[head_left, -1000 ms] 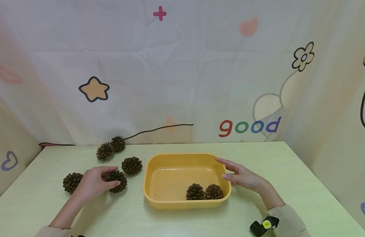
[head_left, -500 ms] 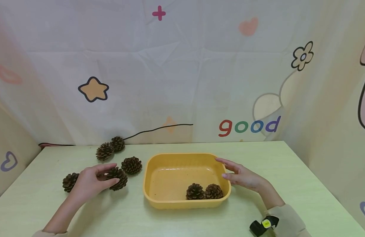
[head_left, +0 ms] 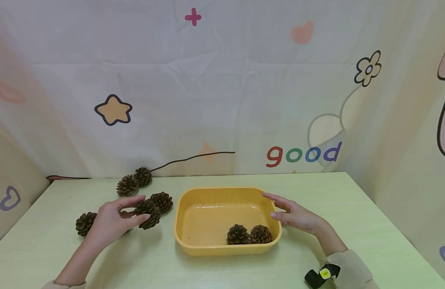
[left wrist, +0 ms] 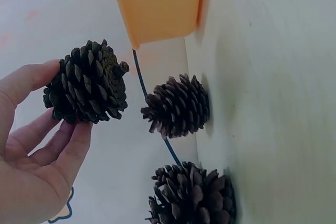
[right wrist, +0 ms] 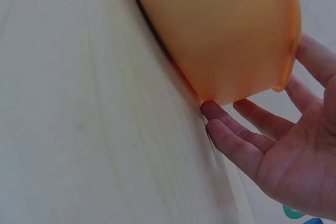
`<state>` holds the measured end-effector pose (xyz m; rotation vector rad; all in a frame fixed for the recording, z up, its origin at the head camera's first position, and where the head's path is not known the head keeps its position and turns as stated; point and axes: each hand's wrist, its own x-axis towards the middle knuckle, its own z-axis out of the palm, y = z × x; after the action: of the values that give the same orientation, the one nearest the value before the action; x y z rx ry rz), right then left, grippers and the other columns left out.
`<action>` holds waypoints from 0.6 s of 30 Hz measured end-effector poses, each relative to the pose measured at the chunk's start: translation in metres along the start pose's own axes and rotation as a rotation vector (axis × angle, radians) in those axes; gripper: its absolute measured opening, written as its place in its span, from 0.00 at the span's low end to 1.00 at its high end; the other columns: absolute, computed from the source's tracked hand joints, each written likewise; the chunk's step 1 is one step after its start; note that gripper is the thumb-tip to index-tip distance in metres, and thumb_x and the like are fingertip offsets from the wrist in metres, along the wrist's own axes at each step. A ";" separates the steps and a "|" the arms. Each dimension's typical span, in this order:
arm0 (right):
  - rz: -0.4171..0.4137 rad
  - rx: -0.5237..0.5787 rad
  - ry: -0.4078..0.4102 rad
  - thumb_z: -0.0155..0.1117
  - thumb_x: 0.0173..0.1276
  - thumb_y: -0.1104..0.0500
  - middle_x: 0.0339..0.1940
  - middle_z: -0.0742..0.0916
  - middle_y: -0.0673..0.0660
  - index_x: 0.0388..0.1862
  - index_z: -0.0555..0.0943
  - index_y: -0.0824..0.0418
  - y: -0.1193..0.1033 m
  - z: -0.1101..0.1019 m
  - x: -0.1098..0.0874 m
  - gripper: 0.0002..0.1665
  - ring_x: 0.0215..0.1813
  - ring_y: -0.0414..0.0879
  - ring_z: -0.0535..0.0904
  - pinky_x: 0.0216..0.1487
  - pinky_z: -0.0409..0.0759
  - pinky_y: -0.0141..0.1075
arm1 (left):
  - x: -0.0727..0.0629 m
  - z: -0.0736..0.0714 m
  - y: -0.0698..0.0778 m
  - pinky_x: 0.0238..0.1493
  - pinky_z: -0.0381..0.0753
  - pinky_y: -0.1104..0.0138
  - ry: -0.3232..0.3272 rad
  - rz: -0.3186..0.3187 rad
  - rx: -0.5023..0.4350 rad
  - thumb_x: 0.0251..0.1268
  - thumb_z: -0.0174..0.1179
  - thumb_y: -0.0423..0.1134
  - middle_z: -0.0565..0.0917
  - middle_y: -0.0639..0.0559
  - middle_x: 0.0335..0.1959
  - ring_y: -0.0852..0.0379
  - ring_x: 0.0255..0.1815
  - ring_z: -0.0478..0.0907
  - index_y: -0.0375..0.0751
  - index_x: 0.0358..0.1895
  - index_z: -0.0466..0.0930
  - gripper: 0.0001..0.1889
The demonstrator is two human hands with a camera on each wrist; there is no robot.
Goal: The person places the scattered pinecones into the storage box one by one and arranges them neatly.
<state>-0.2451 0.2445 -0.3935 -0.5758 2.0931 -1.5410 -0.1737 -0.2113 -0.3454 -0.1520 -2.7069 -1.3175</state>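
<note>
My left hand [head_left: 112,220] pinches a brown pine cone [head_left: 148,214] between thumb and fingers. In the left wrist view this pine cone [left wrist: 89,82] is off the table, its short stem facing away from the palm. Another pine cone [head_left: 162,201] rests just behind it. To the right stands a yellow plastic basin [head_left: 204,249] with two pine cones [head_left: 238,234] at its front right corner. My right hand [head_left: 298,216] holds the basin's right side, thumb and index finger over the rim. In the right wrist view its other fingers [right wrist: 236,142] lie against the outer wall near the base.
Two pine cones [head_left: 127,185] sit together at the table's back edge by the printed curtain. One more pine cone [head_left: 86,224] lies left of my left hand, and another is mostly hidden behind that hand. A black wrist strap device [head_left: 321,275] sits at my right sleeve.
My left hand has raised the pine cone from the table and shifted it slightly right, towards the basin. The right hand and the basin have stayed in place.
</note>
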 end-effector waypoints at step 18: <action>-0.002 0.013 -0.007 0.54 0.68 0.58 0.71 0.44 0.72 0.72 0.51 0.58 0.001 -0.001 0.000 0.38 0.65 0.68 0.60 0.54 0.76 0.46 | 0.001 0.010 0.014 0.45 0.80 0.68 -0.009 0.049 -0.168 0.47 0.70 0.44 0.75 0.43 0.56 0.43 0.55 0.73 0.37 0.55 0.75 0.30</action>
<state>-0.2457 0.2454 -0.3938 -0.5787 2.0764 -1.5501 -0.1729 -0.1943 -0.3405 -0.2387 -2.5796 -1.5327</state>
